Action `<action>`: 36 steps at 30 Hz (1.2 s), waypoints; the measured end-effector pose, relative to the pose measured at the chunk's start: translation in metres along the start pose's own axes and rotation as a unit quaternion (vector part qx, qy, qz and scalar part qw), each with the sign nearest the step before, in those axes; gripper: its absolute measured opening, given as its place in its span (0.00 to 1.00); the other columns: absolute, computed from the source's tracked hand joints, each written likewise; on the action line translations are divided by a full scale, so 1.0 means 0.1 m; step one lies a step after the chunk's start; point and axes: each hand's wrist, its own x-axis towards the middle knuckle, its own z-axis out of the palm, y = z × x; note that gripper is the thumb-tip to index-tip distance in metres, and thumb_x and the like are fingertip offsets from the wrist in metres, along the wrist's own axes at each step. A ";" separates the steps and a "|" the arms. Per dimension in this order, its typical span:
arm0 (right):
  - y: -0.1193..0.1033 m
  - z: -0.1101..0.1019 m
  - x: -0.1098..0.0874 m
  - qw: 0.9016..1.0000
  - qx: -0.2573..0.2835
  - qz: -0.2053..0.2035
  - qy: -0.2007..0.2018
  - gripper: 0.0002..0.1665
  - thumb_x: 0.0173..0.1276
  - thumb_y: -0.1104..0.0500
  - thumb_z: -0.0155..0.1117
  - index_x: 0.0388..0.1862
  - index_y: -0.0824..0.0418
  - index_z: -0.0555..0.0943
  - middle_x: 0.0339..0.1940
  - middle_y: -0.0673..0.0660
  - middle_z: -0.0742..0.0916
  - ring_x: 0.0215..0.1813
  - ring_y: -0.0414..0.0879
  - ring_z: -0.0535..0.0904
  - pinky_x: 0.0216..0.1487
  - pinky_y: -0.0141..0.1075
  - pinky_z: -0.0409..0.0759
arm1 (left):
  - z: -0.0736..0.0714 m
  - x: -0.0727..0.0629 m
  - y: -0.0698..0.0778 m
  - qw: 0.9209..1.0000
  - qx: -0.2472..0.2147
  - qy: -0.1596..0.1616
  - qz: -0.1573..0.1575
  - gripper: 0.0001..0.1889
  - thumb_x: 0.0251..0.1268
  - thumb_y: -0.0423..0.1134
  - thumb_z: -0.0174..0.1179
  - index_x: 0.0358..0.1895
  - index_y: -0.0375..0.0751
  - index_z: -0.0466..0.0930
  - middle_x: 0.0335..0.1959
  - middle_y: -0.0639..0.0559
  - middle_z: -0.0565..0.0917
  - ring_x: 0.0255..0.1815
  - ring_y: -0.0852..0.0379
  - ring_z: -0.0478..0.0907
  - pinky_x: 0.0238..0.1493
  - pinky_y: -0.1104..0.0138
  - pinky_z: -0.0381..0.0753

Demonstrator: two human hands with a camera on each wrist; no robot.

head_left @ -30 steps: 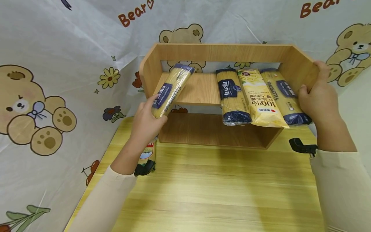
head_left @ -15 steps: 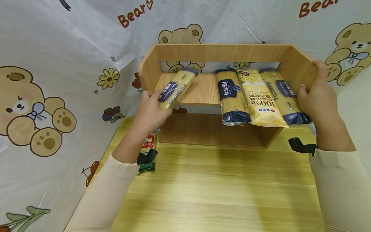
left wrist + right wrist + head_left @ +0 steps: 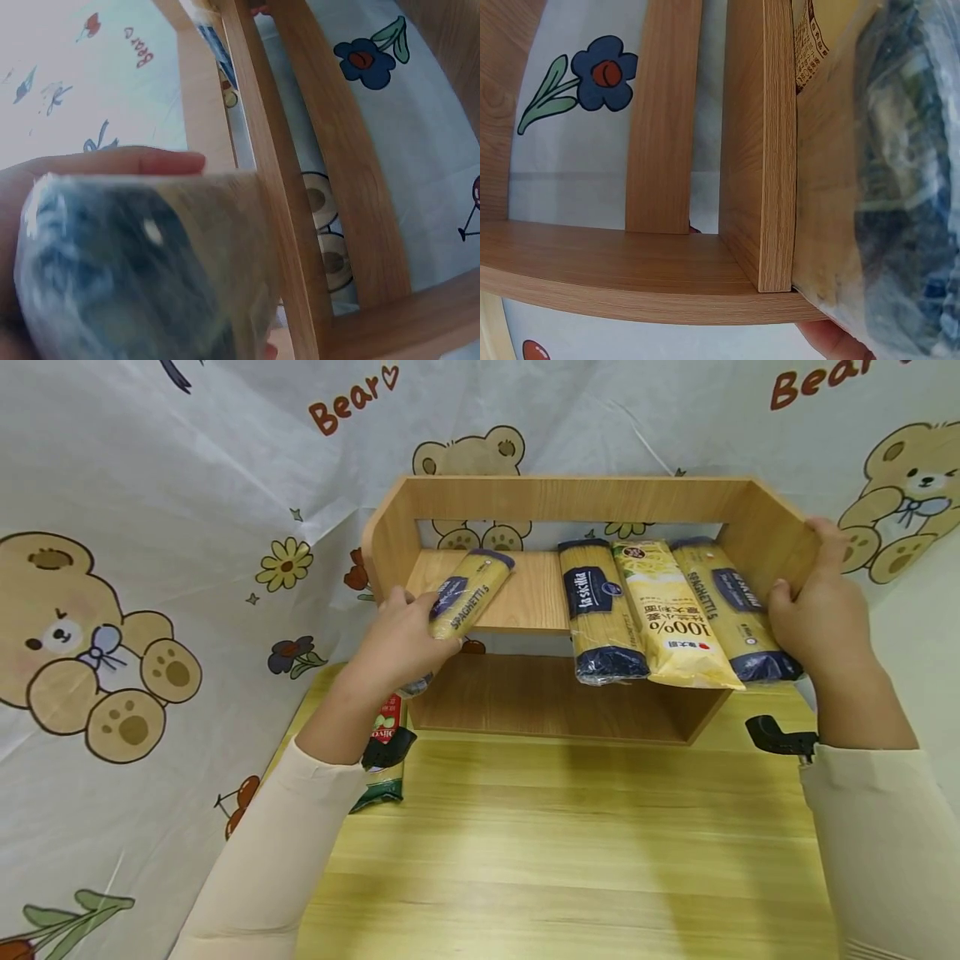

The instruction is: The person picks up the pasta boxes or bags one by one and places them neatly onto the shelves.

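Note:
My left hand (image 3: 401, 639) grips a clear-wrapped spaghetti pack (image 3: 472, 597) with a dark blue label. The pack lies slanted over the left part of the wooden shelf's upper board (image 3: 528, 593); its crumpled blue end (image 3: 112, 262) fills the lower left wrist view. My right hand (image 3: 821, 610) holds the shelf's right side panel (image 3: 776, 539), with the thumb inside. Beside it lie a second blue-labelled spaghetti pack (image 3: 731, 602), a yellow pasta bag (image 3: 671, 610) and another blue-ended pasta pack (image 3: 600, 610), their near ends jutting past the board.
A red and green pasta pack (image 3: 386, 785) lies on the wooden table (image 3: 570, 843), partly hidden under my left wrist. The shelf's lower board (image 3: 510, 693) is below. A bear-printed cloth (image 3: 225, 460) hangs behind and to the left.
My left hand has moved right and slightly forward with the spaghetti pack, whose far end has come down nearer the upper board. My right hand stays on the side panel.

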 end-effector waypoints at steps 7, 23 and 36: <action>0.00 0.01 0.00 1.000 0.000 -0.001 0.001 0.44 0.75 0.50 0.39 0.79 0.39 0.28 0.55 0.89 0.73 0.53 0.81 0.72 0.55 0.70 0.70 | 0.02 -0.09 -0.13 0.999 -0.048 -0.007 0.018 0.42 0.66 0.55 0.61 0.79 0.45 0.59 0.71 0.37 0.63 0.60 0.43 0.68 0.56 0.51 0.77; 0.04 0.01 0.01 1.000 -0.001 -0.003 0.014 0.44 0.75 0.50 0.40 0.80 0.39 0.29 0.54 0.88 0.73 0.52 0.81 0.73 0.52 0.70 0.70 | 0.19 -0.45 -0.44 0.990 -0.103 0.015 0.099 0.36 0.69 0.59 0.60 0.78 0.65 0.59 0.79 0.47 0.54 0.61 0.43 0.70 0.52 0.55 0.80; 0.01 0.02 0.01 1.000 -0.005 0.006 0.006 0.44 0.76 0.49 0.38 0.79 0.38 0.27 0.56 0.89 0.72 0.54 0.81 0.72 0.56 0.71 0.69 | 0.33 -0.54 -0.40 0.985 -0.067 0.036 0.156 0.38 0.65 0.57 0.66 0.77 0.60 0.63 0.82 0.50 0.51 0.71 0.41 0.66 0.59 0.49 0.80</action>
